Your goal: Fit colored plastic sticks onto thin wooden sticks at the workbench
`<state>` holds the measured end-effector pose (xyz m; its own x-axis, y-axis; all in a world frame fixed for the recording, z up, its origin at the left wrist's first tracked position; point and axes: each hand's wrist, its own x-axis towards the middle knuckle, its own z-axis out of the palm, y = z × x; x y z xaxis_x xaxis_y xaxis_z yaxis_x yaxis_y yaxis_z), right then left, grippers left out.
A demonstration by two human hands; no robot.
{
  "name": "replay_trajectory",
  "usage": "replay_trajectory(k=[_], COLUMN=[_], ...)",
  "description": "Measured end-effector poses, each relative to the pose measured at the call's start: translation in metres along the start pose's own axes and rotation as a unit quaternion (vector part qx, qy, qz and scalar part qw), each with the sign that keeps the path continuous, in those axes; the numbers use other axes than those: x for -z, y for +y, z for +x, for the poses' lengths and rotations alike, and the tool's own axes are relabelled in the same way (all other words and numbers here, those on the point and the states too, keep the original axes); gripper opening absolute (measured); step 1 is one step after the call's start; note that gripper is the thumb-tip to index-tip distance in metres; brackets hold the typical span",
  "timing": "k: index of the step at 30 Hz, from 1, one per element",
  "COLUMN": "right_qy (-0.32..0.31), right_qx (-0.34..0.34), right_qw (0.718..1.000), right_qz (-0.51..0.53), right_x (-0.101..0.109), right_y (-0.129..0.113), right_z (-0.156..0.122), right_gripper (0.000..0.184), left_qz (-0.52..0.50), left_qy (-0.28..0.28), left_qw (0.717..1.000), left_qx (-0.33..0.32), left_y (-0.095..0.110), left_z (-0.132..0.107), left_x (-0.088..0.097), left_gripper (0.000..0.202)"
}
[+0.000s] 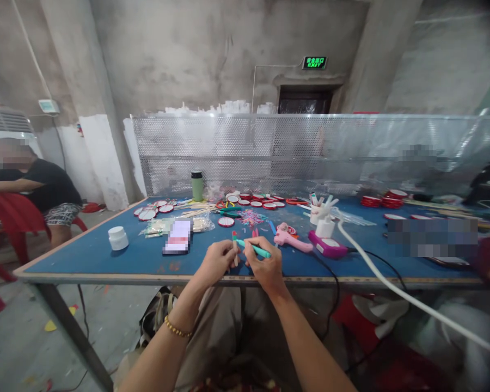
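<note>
Bare forearms reach over the desk. Between thumb and fingers, the left hand pinches a red-tipped wooden stick — the right hand, curled closed around a teal pen, points its tip just beside the stick's red end.

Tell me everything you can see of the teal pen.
The teal pen is slim and plastic-looking. The right hand grips it by the near edge of the table. It slants from upper left to lower right in view, its left end at the stick; whether they touch is unclear. Fingers hide part of it.
</note>
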<state>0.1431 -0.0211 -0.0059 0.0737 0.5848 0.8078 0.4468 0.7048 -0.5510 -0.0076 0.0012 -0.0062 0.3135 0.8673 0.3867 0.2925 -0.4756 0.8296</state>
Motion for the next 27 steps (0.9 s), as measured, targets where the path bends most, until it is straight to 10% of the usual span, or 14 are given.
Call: replay_trajectory(k=[27], right_qy=[0.008], right_qx=[0.022], right_qw=[1.0], right_qz=[0.011], right_x=[-0.0019], right_y=[-0.0011], right_z=[0.0008], right_gripper=[0.017], left_qz=[0.0], left_qy=[0.006], left_qw=[1.0], left_qx=[-0.014], left_y=[-0.0071], left_z=[0.001], left_x=[-0.0001], left_gripper=[0.032])
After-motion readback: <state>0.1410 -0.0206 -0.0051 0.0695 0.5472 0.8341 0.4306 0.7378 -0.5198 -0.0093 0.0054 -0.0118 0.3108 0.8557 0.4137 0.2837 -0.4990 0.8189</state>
